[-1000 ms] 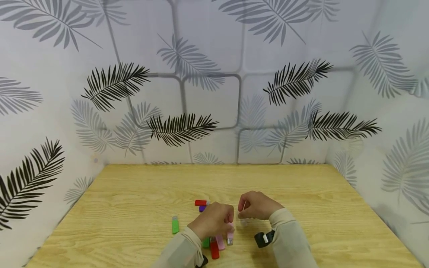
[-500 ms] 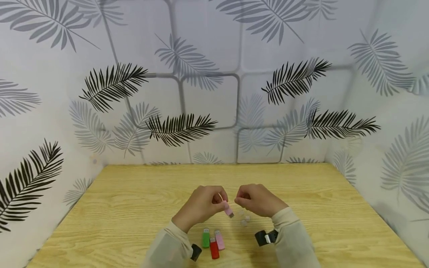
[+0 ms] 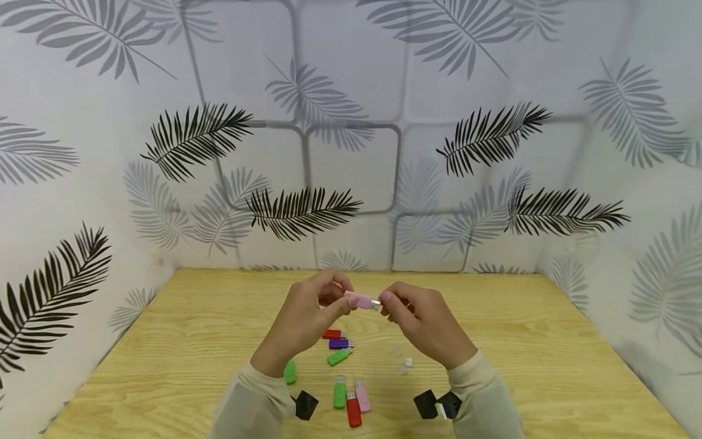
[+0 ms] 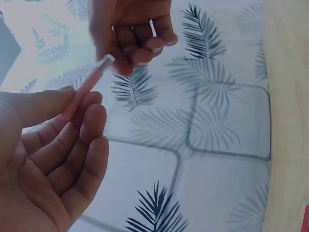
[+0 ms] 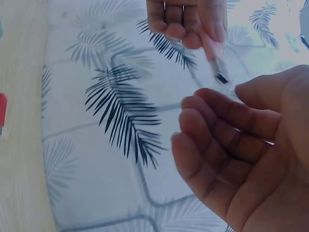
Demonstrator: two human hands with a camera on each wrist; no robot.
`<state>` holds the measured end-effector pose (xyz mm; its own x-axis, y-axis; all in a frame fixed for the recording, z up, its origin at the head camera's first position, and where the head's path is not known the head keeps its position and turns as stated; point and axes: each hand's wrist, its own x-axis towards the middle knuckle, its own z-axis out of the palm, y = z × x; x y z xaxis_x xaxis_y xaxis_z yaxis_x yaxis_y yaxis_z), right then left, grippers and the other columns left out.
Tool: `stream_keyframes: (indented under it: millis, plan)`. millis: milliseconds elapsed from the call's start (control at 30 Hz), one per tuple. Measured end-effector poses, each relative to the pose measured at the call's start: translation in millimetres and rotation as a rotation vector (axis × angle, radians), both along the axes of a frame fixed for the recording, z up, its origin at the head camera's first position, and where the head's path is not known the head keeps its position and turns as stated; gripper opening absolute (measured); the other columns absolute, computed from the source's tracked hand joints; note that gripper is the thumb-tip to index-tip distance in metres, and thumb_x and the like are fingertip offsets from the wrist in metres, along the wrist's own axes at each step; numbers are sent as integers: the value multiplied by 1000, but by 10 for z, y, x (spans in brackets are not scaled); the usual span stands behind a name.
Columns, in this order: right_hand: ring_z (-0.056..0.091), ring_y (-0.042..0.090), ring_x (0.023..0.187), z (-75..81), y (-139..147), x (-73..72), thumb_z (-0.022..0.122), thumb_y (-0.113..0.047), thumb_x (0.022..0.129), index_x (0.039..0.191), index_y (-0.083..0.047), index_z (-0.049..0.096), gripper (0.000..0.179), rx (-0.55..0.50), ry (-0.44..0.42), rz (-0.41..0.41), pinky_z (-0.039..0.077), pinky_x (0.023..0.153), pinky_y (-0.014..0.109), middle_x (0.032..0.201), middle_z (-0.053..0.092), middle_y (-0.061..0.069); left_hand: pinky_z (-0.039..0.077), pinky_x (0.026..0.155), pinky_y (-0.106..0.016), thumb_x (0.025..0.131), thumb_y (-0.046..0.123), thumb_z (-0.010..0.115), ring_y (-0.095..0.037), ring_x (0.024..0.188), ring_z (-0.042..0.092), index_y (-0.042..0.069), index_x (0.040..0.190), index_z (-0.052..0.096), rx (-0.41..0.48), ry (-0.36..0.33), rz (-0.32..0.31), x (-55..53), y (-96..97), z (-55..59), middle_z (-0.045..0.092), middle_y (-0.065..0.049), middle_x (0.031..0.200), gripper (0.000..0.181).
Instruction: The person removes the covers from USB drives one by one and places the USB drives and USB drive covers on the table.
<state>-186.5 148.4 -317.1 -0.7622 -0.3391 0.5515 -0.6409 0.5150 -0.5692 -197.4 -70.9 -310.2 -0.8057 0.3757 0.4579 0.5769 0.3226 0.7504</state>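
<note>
Between the thumb and fingers of my left hand (image 3: 307,314) is a pink USB stick (image 3: 359,300), its metal plug pointing right. My right hand (image 3: 425,317) meets it at the plug end, thumb and forefinger close together. A faint clear plastic cap (image 5: 229,88) shows between those fingertips in the right wrist view, at the plug's tip; how far it covers the plug I cannot tell. The pink body also shows in the left wrist view, where the plug (image 4: 106,61) lies against the right hand's fingertips. Both hands are raised above the table.
Below the hands on the wooden table (image 3: 548,366) lie a green stick (image 3: 339,391), a red one (image 3: 353,410) and a pink one (image 3: 362,396). Farther back are red, purple (image 3: 339,344) and green sticks. Small clear caps (image 3: 407,364) lie right of them.
My left hand has picked the pink USB stick up off the table and lifted it, turning its plug toward the right. My right hand has risen from near the clear caps to the plug.
</note>
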Motion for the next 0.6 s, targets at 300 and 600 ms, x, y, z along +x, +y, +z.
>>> stream_keyframes:
  millis: [300, 600]
  plan:
    - [59, 14, 63, 114, -56, 124, 54, -16, 100, 90, -14, 67, 16, -117, -18, 85, 52, 59, 28, 77, 64, -3, 47, 54, -27, 95, 20, 62, -12, 65, 61, 14, 104, 58, 77, 67, -30, 111, 57, 85, 69, 5, 80, 11]
    - [59, 14, 63, 122, -81, 144, 55, -16, 100, 93, -13, 67, 14, -191, -27, 111, 52, 59, 29, 77, 63, 0, 51, 53, -28, 93, 24, 66, -10, 61, 61, 17, 108, 67, 119, 144, -52, 109, 149, 34, 65, 3, 77, 16]
